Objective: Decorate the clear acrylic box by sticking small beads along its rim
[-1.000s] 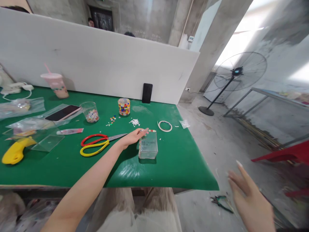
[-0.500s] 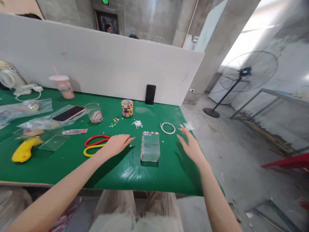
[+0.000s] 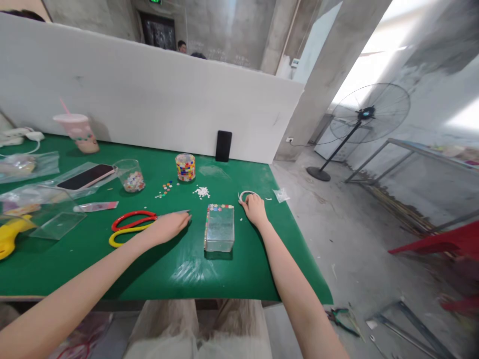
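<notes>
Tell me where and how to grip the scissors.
Best taken by the red handle and yellow handle together, from above and the left: the scissors lie flat with both loops at that end, while the blades point right, partly hidden by the left hand.

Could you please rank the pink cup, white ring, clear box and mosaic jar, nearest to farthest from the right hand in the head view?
1. White ring, at the right hand
2. Clear box, to its left
3. Mosaic jar, farther back and left
4. Pink cup, far left
</notes>
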### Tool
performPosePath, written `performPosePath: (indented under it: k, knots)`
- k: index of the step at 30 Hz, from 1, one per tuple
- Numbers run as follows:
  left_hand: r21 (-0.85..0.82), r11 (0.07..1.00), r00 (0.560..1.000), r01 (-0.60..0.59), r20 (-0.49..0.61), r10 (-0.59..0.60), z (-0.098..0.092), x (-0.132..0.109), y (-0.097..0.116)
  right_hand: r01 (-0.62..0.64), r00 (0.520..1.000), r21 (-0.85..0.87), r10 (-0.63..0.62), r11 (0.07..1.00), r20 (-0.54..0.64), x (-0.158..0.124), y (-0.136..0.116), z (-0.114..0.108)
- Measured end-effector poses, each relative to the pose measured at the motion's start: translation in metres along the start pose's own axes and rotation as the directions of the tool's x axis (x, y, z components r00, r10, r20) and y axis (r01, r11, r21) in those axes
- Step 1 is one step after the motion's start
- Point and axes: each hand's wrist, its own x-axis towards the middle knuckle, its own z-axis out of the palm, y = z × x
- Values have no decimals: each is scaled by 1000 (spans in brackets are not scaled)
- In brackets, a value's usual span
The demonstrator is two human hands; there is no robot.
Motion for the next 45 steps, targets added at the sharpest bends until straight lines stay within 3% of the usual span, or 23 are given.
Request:
performPosePath:
  k: [3, 7, 11, 15, 18, 20, 24, 33, 39, 45]
  knots:
    - [-179, 984, 991, -18, -131, -6, -19, 5, 3, -11, 1000, 95, 10, 995, 10, -2, -2, -5]
    - [-395, 914, 951, -90, -307, -39, -49, 7, 33, 14, 1000, 307, -20, 952, 16, -6, -14, -26]
    - [-546, 806, 896, -227, -441, -46, -80, 4, 76, 175, 984, 536, -169, 826, -62, -14, -49, -82]
    - [-622, 690, 851, -369, -524, -17, -103, 4, 108, 403, 906, 658, -377, 636, -191, -33, -95, -150]
    - [-712, 476, 797, -516, -603, -38, -109, 5, 119, 517, 845, 677, -439, 524, -306, -50, -117, -173]
    - [-740, 352, 787, -573, -617, -17, -108, 3, 123, 592, 795, 682, -452, 429, -406, -57, -124, -171]
    - [-737, 332, 790, -590, -611, 47, -104, -5, 126, 652, 750, 681, -421, 334, -511, -60, -128, -154]
    - [-867, 161, 880, -471, -475, 14, -100, -4, 126, 558, 815, 740, -419, 376, -402, -65, -134, -147]
    - [-836, 190, 849, -515, -528, -23, -101, -2, 124, 487, 849, 772, -428, 409, -309, -67, -134, -154]
    - [-860, 147, 872, -489, -488, 44, -101, -4, 125, 425, 862, 828, -443, 366, -247, -67, -135, -156]
